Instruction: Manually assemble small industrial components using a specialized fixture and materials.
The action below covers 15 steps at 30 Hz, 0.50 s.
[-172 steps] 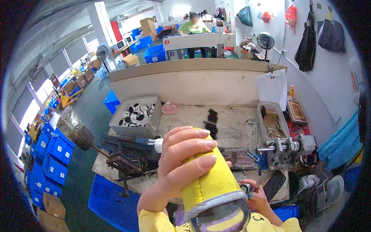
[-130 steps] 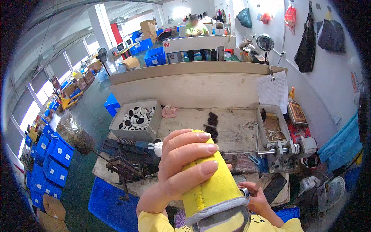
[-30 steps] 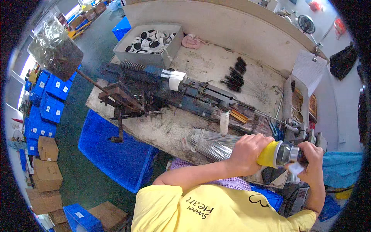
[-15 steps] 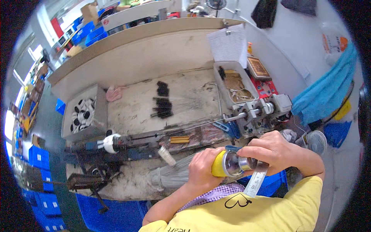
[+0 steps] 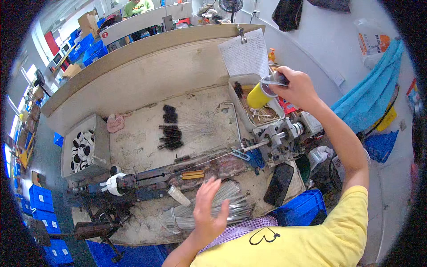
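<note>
My right hand [image 5: 296, 89] is closed around the dark top of a yellow drink bottle [image 5: 256, 99]. The bottle is tilted above the pale bin [image 5: 231, 86] at the back right, which has a white cord [image 5: 267, 115] in it. Whether its base touches the bin, I cannot tell. Over the front of the bench, my left hand [image 5: 208, 212] is open and holds nothing, its fingers apart. Beneath and beside it lies a tied bundle of thin metal wires [image 5: 233, 205]. A small whitish roll [image 5: 179, 196] stands left of the fingers.
Black bristle brushes [image 5: 171, 137] with thin wire stems lie mid-bench. A grey box [image 5: 100, 149] of black-and-white parts sits left. A winding machine [image 5: 278, 140] with a long rod crosses the bench. A dark phone [image 5: 279, 184] lies front right, near a blue bin [image 5: 304, 209].
The bottle has gone from in front of my chest to above the back-right bin, in my right hand. My left hand has let go of it and opened. The phone has come into view.
</note>
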Each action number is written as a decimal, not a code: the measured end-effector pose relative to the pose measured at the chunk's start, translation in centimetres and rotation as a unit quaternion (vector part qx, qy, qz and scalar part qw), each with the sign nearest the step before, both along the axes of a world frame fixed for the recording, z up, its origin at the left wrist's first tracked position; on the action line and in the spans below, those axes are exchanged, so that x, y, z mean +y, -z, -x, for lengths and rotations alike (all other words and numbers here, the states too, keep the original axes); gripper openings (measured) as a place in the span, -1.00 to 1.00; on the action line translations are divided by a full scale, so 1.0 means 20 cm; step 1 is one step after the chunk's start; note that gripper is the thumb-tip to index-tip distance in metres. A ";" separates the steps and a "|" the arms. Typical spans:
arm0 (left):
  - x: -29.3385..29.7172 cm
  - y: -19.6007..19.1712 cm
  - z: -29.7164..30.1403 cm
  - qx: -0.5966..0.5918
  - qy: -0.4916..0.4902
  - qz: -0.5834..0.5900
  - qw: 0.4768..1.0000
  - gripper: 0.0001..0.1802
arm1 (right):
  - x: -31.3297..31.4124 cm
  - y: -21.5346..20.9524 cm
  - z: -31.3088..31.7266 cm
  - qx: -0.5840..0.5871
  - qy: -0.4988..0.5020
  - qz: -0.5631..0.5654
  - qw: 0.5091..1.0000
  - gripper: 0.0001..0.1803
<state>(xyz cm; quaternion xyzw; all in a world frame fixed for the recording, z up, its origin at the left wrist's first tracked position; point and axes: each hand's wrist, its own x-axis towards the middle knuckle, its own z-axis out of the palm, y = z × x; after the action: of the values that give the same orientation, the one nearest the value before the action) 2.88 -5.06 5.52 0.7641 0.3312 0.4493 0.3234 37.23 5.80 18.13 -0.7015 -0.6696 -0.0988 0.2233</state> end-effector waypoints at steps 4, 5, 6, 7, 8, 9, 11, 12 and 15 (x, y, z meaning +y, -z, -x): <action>-0.10 0.09 0.16 0.012 -0.073 0.069 0.995 -0.66 | 0.26 0.22 -0.24 -0.059 0.090 0.023 0.994 -0.49; -0.13 0.12 0.20 0.010 -0.108 0.108 0.988 -0.70 | 0.32 0.28 -0.29 -0.058 0.088 0.023 0.994 -0.49; -0.15 0.14 0.23 0.008 -0.140 0.147 0.979 -0.74 | 0.37 0.34 -0.35 -0.054 0.104 0.036 0.992 -0.47; -0.18 0.16 0.25 0.010 -0.146 0.149 0.978 -0.74 | 0.41 0.37 -0.35 -0.050 0.115 0.052 0.991 -0.45; -0.20 0.17 0.27 0.007 -0.170 0.164 0.972 -0.76 | 0.44 0.41 -0.37 -0.049 0.111 0.055 0.991 -0.45; -0.21 0.18 0.28 0.004 -0.193 0.178 0.965 -0.77 | 0.46 0.44 -0.38 -0.047 0.118 0.070 0.989 -0.43; -0.21 0.19 0.28 0.004 -0.199 0.195 0.960 -0.79 | 0.50 0.49 -0.39 -0.045 0.120 0.091 0.988 -0.42; -0.21 0.19 0.28 0.001 -0.200 0.208 0.957 -0.81 | 0.52 0.52 -0.41 -0.053 0.126 0.092 0.986 -0.42; -0.20 0.19 0.30 0.018 -0.176 0.212 0.961 -0.81 | 0.55 0.49 -0.42 -0.071 0.118 0.133 0.981 -0.40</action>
<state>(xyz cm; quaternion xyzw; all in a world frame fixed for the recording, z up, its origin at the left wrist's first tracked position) -3.02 -9.11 1.82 0.6151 0.5541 0.4051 0.3879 45.72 16.87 8.28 -0.7902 -0.6034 -0.0840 0.0663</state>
